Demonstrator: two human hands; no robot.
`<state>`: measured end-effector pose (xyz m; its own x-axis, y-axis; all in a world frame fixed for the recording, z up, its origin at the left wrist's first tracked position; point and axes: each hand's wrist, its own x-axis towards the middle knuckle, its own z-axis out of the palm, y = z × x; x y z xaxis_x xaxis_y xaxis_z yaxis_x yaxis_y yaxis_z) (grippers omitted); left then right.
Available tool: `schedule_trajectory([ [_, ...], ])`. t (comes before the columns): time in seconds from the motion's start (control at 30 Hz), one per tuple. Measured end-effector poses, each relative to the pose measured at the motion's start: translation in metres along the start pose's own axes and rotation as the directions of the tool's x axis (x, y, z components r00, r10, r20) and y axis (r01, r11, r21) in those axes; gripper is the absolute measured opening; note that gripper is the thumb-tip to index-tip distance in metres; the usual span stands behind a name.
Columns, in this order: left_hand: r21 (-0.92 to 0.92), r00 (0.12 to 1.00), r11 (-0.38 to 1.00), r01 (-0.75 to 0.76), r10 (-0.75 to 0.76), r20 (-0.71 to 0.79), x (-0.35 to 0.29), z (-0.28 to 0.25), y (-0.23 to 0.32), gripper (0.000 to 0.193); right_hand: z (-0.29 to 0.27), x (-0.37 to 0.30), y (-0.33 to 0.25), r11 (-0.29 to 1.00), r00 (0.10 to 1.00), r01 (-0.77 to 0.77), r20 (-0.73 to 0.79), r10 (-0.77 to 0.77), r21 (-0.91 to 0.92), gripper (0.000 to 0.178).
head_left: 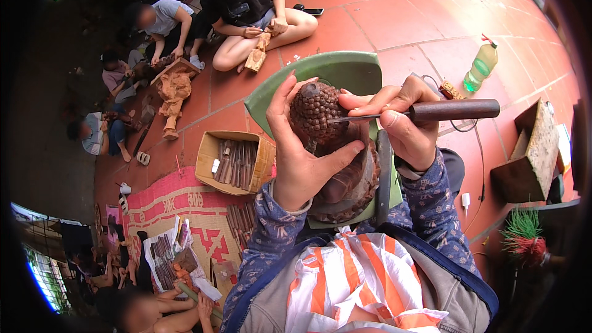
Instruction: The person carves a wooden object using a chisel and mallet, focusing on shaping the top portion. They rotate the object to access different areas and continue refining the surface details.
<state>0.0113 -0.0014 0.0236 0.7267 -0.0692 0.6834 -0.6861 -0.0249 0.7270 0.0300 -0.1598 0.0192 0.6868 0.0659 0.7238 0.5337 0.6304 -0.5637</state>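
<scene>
A dark brown wooden carving, its rounded head (316, 108) covered in knobbly curls, lies in front of my lap. My left hand (305, 169) is wrapped round the side of that head, with the thumb across the wood below the curls. My right hand (410, 117) grips a carving chisel (459, 110) with a dark wooden handle pointing right. Its thin blade reaches left to the edge of the curls, and fingers of my right hand rest beside it. The carving's lower part (345, 188) is partly hidden by my left hand.
Beneath the carving is a curved green plastic support (345, 61). To the left, a cardboard box (206, 159) holds several chisels, near a red patterned mat (166, 194). A green bottle (481, 68) and a wooden box (530, 154) are on the right. Other people carve at left.
</scene>
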Motion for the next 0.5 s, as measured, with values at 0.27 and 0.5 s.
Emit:
schedule_trajectory([
  [0.27,0.436,0.968,0.864,-0.25,0.235,0.09,-0.022,-0.029,0.024,0.027,0.015,-0.02,-0.019,0.941,0.973,0.109,0.228,-0.036,-0.319,0.024],
  [0.5,0.387,0.992,0.917,-0.093,0.119,-0.044,-0.026,-0.023,0.033,0.019,0.027,-0.026,-0.017,0.994,0.994,-0.107,-0.011,0.107,0.005,0.016],
])
